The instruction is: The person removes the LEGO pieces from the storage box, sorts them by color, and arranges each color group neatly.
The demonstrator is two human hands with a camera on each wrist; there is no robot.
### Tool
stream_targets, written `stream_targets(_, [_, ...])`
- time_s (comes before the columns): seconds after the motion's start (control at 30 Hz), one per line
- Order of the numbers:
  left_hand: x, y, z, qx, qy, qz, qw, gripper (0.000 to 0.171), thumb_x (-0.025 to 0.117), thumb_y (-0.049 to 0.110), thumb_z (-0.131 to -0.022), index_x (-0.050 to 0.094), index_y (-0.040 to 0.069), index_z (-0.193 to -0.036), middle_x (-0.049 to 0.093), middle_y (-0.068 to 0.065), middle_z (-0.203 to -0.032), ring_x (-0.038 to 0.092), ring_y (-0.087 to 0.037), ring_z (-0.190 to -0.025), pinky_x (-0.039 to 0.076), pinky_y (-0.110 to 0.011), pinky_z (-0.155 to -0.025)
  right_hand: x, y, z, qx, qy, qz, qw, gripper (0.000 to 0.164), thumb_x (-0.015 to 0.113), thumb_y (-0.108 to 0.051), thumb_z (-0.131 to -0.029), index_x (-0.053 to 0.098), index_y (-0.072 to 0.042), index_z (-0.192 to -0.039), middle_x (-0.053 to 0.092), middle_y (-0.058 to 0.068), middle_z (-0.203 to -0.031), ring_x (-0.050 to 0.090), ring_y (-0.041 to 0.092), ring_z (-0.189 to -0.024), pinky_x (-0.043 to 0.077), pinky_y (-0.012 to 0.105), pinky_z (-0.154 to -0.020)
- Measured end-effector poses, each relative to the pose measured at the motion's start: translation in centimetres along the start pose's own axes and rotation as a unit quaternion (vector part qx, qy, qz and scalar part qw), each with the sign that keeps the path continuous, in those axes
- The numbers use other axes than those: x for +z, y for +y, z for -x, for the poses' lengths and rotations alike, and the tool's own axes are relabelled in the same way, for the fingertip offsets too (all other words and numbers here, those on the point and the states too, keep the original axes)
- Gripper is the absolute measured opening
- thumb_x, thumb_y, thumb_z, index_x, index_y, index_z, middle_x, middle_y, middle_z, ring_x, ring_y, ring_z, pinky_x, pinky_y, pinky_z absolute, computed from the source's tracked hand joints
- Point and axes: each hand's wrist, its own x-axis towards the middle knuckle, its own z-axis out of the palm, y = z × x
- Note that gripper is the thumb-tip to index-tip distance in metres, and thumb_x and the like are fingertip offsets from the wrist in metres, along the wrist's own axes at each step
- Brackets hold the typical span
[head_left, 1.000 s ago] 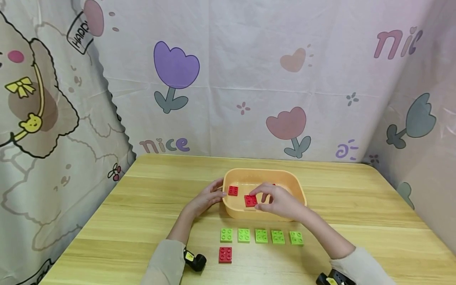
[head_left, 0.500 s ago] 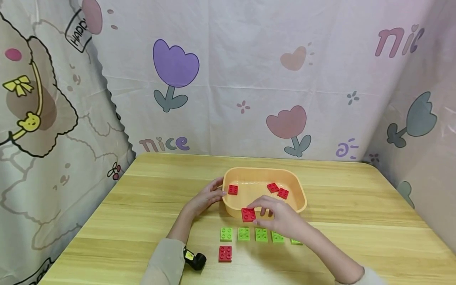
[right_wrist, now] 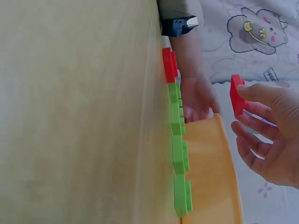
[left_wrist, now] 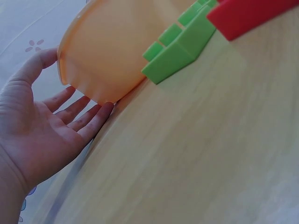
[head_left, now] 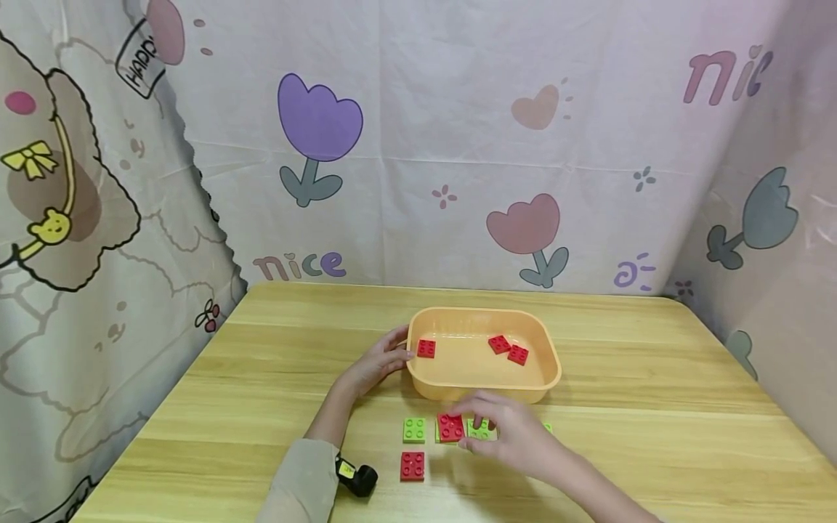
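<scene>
In the head view my right hand [head_left: 516,436] pinches a red toy brick [head_left: 450,428] between thumb and fingers, above the row of green toy bricks [head_left: 414,430]. The right wrist view shows this red brick [right_wrist: 237,94] raised off the table, its studs toward the palm side. My left hand [head_left: 379,365] touches the left end of the yellow-orange bin [head_left: 484,392]. Up close, the left thumb meets the rim and the nearly straight fingers lie against the outer wall [left_wrist: 88,77]. Another red brick [head_left: 412,466] sits in front of the leftmost green one.
Inside the bin are a red brick [head_left: 426,349] at the left and two more red bricks [head_left: 499,344] at the right. My right hand hides part of the green row. A patterned cloth [head_left: 418,145] hangs behind the wooden table [head_left: 294,327].
My right hand has lifted the red brick out of the bin and brought it toward me, over the green row. My left hand has stayed at the bin's left end.
</scene>
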Motion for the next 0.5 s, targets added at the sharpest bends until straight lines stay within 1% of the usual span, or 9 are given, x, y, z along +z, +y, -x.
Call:
stream_targets(0.17, [0.0,0.0,0.0,0.001,-0.003,0.003,1.0,0.071,0.057,0.007,-0.085,0.018,0.002,-0.145,0.018,-0.02,-0.148,0.027,-0.034,-0.13,0.034,-0.041,-0.1,0.4,0.1,0.5,-0.005,0.01,-0.02,1.0,0.036,0.075,-0.011,-0.074,0.065,-0.019,-0.108,0.06,-0.013,-0.103,0.055,0.006,-0.074,0.047,0.021,-0.053])
stream_targets(0.33, [0.0,0.0,0.0,0.001,-0.005,0.004,1.0,0.071,0.057,0.008,-0.086,0.018,0.003,-0.145,0.018,-0.02,-0.148,0.026,-0.033,-0.131,0.034,-0.04,-0.1,1.1,0.2,1.2,-0.014,0.012,-0.035,0.999,0.038,0.074,-0.006,-0.073,0.064,-0.017,-0.108,0.06,-0.008,-0.106,0.056,0.007,-0.074,0.049,0.021,-0.057])
stream_targets(0.5, [-0.1,-0.1,0.0,0.003,-0.005,0.005,1.0,0.071,0.057,0.008,-0.085,0.018,0.002,-0.145,0.018,-0.021,-0.148,0.026,-0.034,-0.131,0.034,-0.04,-0.1,2.0,0.3,1.7,-0.015,0.022,-0.038,0.999,0.039,0.073,-0.005,-0.073,0.064,-0.017,-0.108,0.06,-0.006,-0.107,0.055,0.005,-0.075,0.05,0.02,-0.059])
